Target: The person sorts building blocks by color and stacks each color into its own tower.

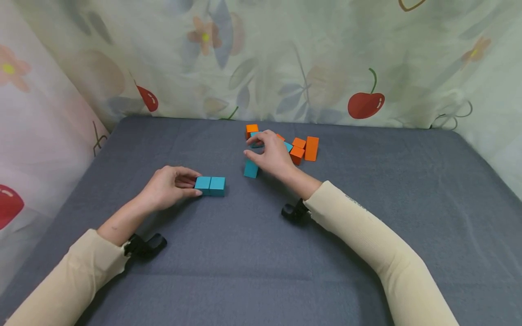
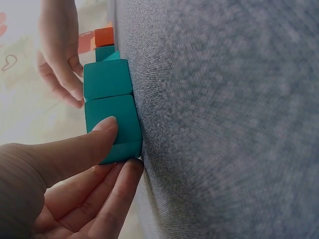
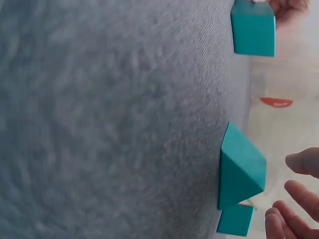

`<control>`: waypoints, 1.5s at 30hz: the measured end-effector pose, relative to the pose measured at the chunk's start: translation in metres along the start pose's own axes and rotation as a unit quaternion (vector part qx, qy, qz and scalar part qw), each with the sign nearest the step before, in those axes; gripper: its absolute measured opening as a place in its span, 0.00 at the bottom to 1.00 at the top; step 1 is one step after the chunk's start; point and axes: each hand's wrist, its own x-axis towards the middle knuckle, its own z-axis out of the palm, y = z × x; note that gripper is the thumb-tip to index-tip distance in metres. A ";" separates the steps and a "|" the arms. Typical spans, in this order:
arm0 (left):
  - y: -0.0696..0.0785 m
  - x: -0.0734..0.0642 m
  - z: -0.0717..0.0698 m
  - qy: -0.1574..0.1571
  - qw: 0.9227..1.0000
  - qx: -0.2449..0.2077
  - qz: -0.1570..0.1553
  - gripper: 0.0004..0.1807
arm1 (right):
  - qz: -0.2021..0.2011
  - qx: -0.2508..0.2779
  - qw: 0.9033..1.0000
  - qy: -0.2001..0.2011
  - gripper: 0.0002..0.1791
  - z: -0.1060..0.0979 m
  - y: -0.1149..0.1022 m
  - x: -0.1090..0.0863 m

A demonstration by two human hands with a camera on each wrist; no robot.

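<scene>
teal cubes (image 1: pixel 214 185): two, on the grey-clothed bench (image 1: pixel 253 253) (side by side, touching)
left hand (image 1: pixel 165 188): pinches the left cube
right hand (image 1: pixel 272 155): grips nothing, fingers parted near orange blocks (image 1: pixel 311 149)
teal wedge (image 1: pixel 250 169): near the right hand

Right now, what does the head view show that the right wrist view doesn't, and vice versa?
Only head: the person's beige sleeves, the black wrist cameras, and the orange block at the right end of the pile.

Only right wrist: the triangular face of the teal wedge, seen plainly.

Both: that wedge, the right hand, the left hand (only partly in the wrist view), the right-end teal block of the left hand's pair, and the gray cloth.
</scene>
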 end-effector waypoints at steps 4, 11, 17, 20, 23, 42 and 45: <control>0.000 0.000 0.000 0.002 1.000 0.002 -0.002 0.21 | 0.013 0.002 1.000 0.004 0.19 -0.001 0.005 0.002; 0.000 0.000 0.001 0.004 1.000 0.001 0.004 0.21 | 0.025 -0.007 1.000 -0.008 0.26 -0.002 0.008 0.007; 0.001 -0.001 0.001 0.003 1.000 -0.001 0.004 0.21 | 0.048 -0.044 0.997 -0.032 0.31 -0.002 0.008 0.012; 0.001 -0.001 0.001 0.002 1.000 -0.003 0.003 0.22 | 0.061 -0.058 0.995 -0.047 0.33 -0.001 0.009 0.015; 0.001 -0.001 0.001 0.002 1.000 -0.005 0.002 0.22 | 0.070 -0.062 0.994 -0.063 0.35 -0.001 0.010 0.018; -0.001 0.000 0.000 0.000 1.000 -0.004 -0.004 0.21 | 0.076 -0.062 0.994 -0.044 0.22 0.001 0.012 0.022; 0.000 0.000 0.000 -0.002 1.000 -0.004 -0.004 0.21 | 0.074 -0.058 0.995 -0.041 0.21 0.001 0.012 0.022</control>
